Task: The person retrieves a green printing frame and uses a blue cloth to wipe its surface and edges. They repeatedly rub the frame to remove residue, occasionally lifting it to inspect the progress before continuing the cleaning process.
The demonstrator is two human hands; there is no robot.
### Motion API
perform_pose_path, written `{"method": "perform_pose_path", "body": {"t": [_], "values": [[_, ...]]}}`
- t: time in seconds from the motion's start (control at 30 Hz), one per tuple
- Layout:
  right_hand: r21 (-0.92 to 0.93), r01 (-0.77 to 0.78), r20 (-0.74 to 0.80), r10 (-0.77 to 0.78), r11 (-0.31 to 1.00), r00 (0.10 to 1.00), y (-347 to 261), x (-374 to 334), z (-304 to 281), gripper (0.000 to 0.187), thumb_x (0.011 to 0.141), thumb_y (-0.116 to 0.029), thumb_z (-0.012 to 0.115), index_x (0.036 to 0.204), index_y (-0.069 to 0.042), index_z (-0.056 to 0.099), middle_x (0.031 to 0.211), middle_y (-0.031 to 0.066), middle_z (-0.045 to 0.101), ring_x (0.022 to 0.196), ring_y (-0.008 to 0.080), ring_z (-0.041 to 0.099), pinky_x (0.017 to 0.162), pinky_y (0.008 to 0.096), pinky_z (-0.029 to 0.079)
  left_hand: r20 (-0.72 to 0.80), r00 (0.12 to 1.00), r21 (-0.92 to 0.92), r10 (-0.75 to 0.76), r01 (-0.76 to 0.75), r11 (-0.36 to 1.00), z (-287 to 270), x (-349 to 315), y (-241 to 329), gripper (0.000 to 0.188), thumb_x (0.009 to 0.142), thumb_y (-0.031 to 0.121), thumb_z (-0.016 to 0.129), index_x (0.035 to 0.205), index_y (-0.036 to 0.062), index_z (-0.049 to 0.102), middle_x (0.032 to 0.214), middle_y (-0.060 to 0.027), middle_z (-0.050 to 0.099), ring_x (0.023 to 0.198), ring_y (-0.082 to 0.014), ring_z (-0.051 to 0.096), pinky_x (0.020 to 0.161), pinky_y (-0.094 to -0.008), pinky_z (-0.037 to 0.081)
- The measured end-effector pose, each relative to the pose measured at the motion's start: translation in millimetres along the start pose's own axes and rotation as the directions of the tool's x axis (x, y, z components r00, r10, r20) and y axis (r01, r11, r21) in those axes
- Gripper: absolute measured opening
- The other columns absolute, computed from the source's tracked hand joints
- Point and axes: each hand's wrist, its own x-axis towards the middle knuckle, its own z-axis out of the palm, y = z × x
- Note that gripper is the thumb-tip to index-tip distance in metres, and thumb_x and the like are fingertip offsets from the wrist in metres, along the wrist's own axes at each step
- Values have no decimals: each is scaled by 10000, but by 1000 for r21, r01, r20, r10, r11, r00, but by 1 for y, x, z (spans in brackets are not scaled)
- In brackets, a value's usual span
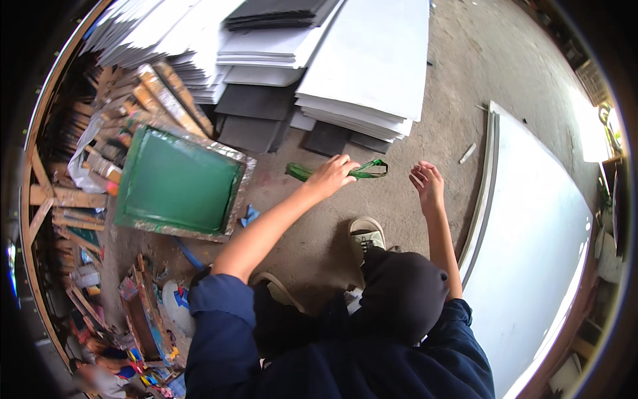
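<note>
Fingers of left hand [330, 177] grip a flat green squeegee-like strip [335, 171]; right hand [426, 183] hovers nearby, fingers loosely curled, holding nothing.

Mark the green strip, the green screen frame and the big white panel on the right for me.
green strip [369, 171]: head view, looped end beyond the left hand.
green screen frame [179, 181]: head view, middle of mesh.
white panel [531, 226]: head view, bare face.

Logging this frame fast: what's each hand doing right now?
Left hand: closed on a green strap.
Right hand: open, fingers loosely curled, holding nothing, above the concrete floor.
</note>
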Motion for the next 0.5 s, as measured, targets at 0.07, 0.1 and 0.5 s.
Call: {"method": "perform_pose_path", "body": {"t": [0.07, 0.1, 0.5], "values": [[-132, -39, -76, 29, 990, 997, 18, 11, -24, 156, 836, -109, 470, 971, -56, 529, 884, 61, 569, 865, 159, 550, 813, 323, 455, 11, 999, -54, -53, 53, 997, 46, 33, 3, 374, 743, 175, 652, 1071, 62, 510, 950, -98, 503, 909, -272, 533, 789, -358, 461], [-171, -63, -94, 48, 983, 994, 26, 16, -36, 147, 837, -112, 483, 965, -59, 530, 871, 54, 570, 844, 152, 551, 800, 316, 460, 21, 997, -89, -80, 82, 993, 69, 46, 5, 394, 740, 178, 655, 1082, 64, 496, 961, -99, 504, 922, -276, 531, 797, -361, 462], [-716, -9, 29, 42, 698, 999, 41, 35, -40, 204, 877, -162, 472, 1024, -33, 529, 929, 62, 564, 781, 140, 566, 694, 267, 469, 264, 963, -8, -60, 64, 998, 44, 3, -15, 371, 787, 223, 606, 1100, 59, 493, 1056, -88, 488, 1030, -247, 482, 861, -373, 428]]}}
